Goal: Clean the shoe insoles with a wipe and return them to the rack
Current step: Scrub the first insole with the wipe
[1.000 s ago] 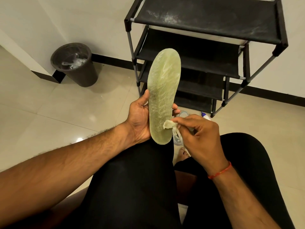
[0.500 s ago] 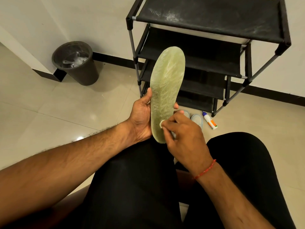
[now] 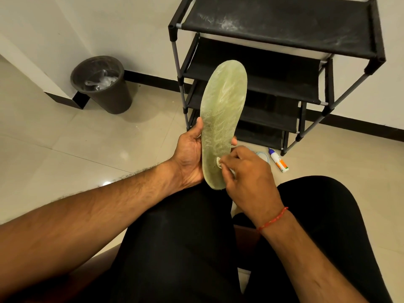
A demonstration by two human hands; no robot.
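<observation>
A pale green shoe insole [image 3: 222, 114] stands upright over my knees, mesh side toward me. My left hand [image 3: 189, 156] grips its lower half, thumb on the left edge and fingertips showing past the right edge. My right hand [image 3: 247, 173] pinches a small crumpled white wipe [image 3: 218, 162] and presses it against the insole's heel area. Most of the wipe is hidden under my fingers. Behind stands the black shoe rack [image 3: 282, 25] with several dusty fabric shelves.
A dark waste bin [image 3: 102, 86] with a plastic liner sits by the wall at the left. A small white bottle with an orange label [image 3: 278, 160] lies on the tiled floor by the rack's foot. Part of a pale blue object [image 3: 260, 155] shows behind my right hand.
My right hand with the wipe has moved left onto the insole's heel area and rubs there. The insole tilted slightly to the right in my left hand.
</observation>
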